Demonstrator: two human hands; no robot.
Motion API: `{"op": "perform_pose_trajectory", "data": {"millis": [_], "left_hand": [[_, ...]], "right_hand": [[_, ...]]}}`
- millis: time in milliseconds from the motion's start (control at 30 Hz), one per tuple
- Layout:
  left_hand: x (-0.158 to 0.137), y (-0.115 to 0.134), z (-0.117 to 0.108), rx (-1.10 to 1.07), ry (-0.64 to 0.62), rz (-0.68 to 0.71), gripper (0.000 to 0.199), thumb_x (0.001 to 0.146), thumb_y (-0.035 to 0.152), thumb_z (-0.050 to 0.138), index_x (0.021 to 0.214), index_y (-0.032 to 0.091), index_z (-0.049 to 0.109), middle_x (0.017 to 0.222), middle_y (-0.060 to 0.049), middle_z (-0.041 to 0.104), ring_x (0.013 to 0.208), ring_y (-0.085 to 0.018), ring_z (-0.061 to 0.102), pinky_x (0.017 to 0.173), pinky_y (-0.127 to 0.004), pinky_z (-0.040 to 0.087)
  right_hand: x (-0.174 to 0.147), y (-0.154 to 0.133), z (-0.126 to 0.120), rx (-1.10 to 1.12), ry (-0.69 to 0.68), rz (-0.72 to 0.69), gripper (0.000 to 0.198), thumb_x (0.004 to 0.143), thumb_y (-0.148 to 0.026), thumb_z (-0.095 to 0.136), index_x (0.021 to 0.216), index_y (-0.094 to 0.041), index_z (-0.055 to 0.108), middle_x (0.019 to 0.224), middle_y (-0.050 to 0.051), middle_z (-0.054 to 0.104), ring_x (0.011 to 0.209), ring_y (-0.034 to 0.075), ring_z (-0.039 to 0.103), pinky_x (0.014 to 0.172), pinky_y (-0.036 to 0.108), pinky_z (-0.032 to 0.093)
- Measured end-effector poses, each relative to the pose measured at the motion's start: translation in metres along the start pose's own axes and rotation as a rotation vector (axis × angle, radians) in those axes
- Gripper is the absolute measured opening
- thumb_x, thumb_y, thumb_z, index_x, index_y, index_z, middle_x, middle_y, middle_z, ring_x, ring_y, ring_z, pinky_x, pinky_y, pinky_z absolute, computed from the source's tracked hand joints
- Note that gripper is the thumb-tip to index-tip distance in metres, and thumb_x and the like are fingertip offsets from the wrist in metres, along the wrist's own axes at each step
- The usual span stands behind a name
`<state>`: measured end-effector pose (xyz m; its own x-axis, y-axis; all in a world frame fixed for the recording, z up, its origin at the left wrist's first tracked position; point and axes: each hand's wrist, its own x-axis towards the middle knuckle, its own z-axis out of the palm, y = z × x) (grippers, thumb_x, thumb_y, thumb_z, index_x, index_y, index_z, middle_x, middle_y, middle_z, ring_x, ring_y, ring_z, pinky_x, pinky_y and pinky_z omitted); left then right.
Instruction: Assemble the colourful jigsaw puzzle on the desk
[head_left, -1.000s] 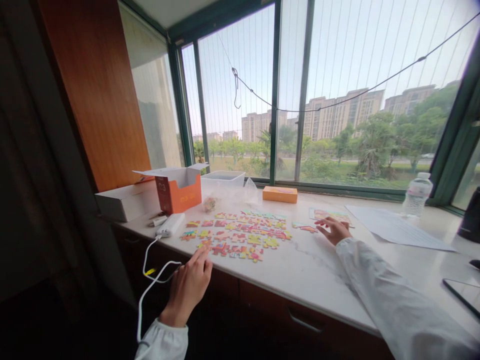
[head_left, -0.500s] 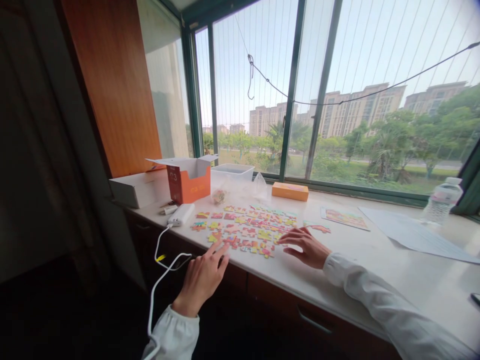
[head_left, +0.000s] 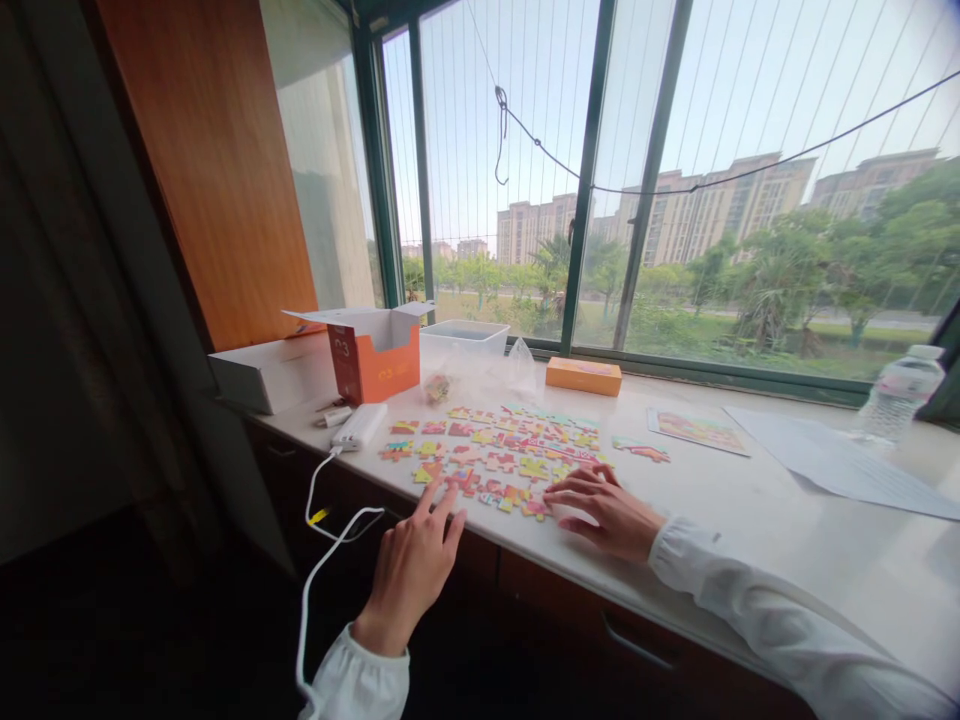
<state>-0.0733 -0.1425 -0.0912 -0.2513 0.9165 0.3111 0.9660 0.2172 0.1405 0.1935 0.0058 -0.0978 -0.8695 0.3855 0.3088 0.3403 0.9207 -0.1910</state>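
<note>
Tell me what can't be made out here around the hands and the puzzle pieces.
Head view only:
- Picture on the puzzle pieces: too small.
- Pieces under the right hand: covered by its fingers.
- Whether the left hand touches a piece: fingertips blur against them.
- Inside the orange box: hidden by its wall.
- Water bottle: partly cut off by the right edge.

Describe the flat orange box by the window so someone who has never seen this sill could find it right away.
Start at the long white windowsill counter and go to its far edge, against the green window frame. Behind the spread of colourful puzzle pieces lies the flat orange box. Unlike the taller open orange carton to its left, it is low, closed and lying flat, with a pale printed lid.
</note>
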Motion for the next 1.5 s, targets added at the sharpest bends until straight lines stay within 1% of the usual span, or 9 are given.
{"op": "perform_pose_trajectory", "data": {"millis": [267,500,767,867,1000,1133,1233,1367,1500], "left_hand": [[0.0,0.014,0.001,-0.126,-0.047,0.336,0.043,0.102,0.04,0.032,0.14,0.037,0.05,0.143,-0.002,0.054,0.117,-0.022,0.062,0.093,-0.034,0.053],[0.003,0.031,0.005,-0.084,-0.047,0.303,0.041,0.102,0.038,0.03,0.13,0.032,0.06,0.138,-0.003,0.059,0.103,-0.021,0.069,0.083,-0.031,0.056],[0.017,0.035,0.005,-0.038,-0.005,0.293,0.04,0.103,0.04,0.029,0.13,0.032,0.057,0.135,-0.003,0.061,0.106,-0.02,0.067,0.079,-0.029,0.054],[0.047,0.039,0.001,-0.001,0.036,0.293,0.041,0.103,0.038,0.025,0.13,0.032,0.056,0.128,-0.005,0.064,0.099,-0.02,0.069,0.078,-0.03,0.054],[0.113,0.048,-0.006,0.112,0.042,0.287,0.038,0.102,0.028,0.027,0.115,0.026,0.063,0.113,-0.009,0.068,0.096,-0.024,0.068,0.083,-0.037,0.052],[0.192,0.049,-0.006,0.146,-0.098,0.217,0.035,0.096,0.018,0.036,0.114,0.022,0.066,0.112,-0.014,0.069,0.104,-0.028,0.066,0.087,-0.042,0.05],[0.239,0.047,0.002,0.135,-0.152,0.184,0.027,0.092,0.02,0.047,0.106,0.018,0.07,0.11,-0.017,0.07,0.105,-0.031,0.066,0.087,-0.042,0.05],[0.271,0.043,0.028,0.083,-0.189,0.179,0.034,0.091,0.024,0.051,0.123,0.023,0.063,0.118,-0.014,0.069,0.11,-0.029,0.064,0.09,-0.04,0.049],[0.277,0.04,0.06,0.019,-0.214,0.218,0.041,0.093,0.024,0.048,0.132,0.029,0.056,0.126,-0.009,0.066,0.113,-0.024,0.064,0.091,-0.035,0.049]], "right_hand": [[-0.002,-0.009,-0.003,0.035,-0.048,-0.039,0.045,0.098,-0.051,0.041,0.14,-0.037,0.051,0.142,0.006,0.056,0.129,0.027,0.049,0.105,0.048,0.026],[-0.001,-0.017,-0.002,0.031,-0.047,0.041,0.043,0.098,-0.05,0.042,0.139,-0.04,0.051,0.14,0.005,0.057,0.126,0.028,0.051,0.101,0.048,0.029],[-0.002,-0.016,-0.001,0.016,0.06,0.073,0.041,0.099,-0.05,0.039,0.134,-0.036,0.055,0.135,0.007,0.06,0.121,0.025,0.052,0.1,0.045,0.029],[-0.002,-0.013,-0.001,0.008,0.114,0.114,0.037,0.1,-0.048,0.038,0.129,-0.035,0.058,0.129,0.007,0.062,0.117,0.023,0.055,0.098,0.044,0.031],[-0.003,-0.007,-0.002,-0.009,0.151,0.14,0.034,0.1,-0.047,0.039,0.124,-0.034,0.06,0.124,0.007,0.063,0.115,0.023,0.056,0.095,0.043,0.032],[-0.004,0.003,-0.004,-0.057,0.194,0.184,0.032,0.101,-0.044,0.04,0.12,-0.032,0.061,0.121,0.007,0.064,0.113,0.022,0.058,0.094,0.041,0.031],[-0.006,0.015,-0.005,-0.109,0.222,0.23,0.031,0.101,-0.044,0.04,0.12,-0.031,0.061,0.118,0.007,0.065,0.109,0.022,0.061,0.092,0.041,0.032],[-0.009,0.03,-0.005,-0.154,0.247,0.28,0.031,0.101,-0.042,0.041,0.121,-0.031,0.061,0.116,0.007,0.067,0.106,0.021,0.062,0.091,0.04,0.033],[-0.011,0.04,-0.003,-0.127,0.23,0.333,0.03,0.1,-0.043,0.04,0.116,-0.031,0.063,0.114,0.006,0.067,0.106,0.021,0.062,0.09,0.04,0.034]]}}
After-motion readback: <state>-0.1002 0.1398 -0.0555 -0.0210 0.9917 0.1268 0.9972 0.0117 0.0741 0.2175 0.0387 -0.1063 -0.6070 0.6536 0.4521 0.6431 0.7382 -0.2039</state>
